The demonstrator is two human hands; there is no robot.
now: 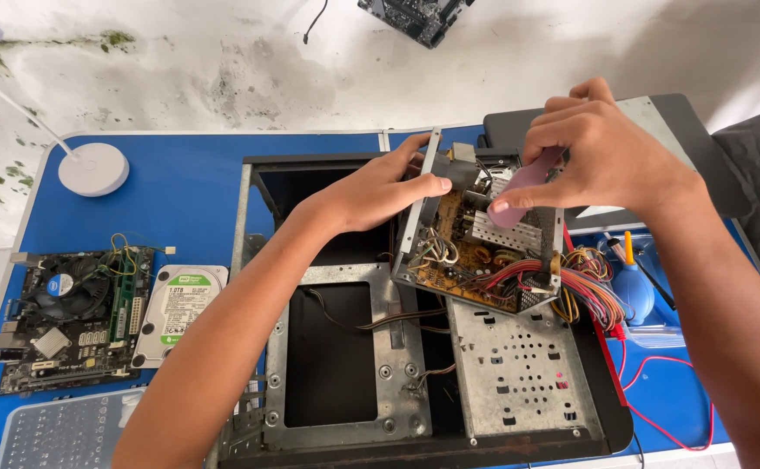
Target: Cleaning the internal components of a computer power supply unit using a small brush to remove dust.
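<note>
An opened power supply unit with its circuit board, heatsinks and a bundle of coloured wires is tilted above an empty computer case. My left hand grips the unit's metal left wall and steadies it. My right hand holds a pink brush handle, its lower end pressed down among the parts inside the unit. The bristles are hidden.
On the blue table, a motherboard and a hard drive lie left of the case. A white lamp base stands at back left. A blue air blower and tools lie at right, a case panel behind.
</note>
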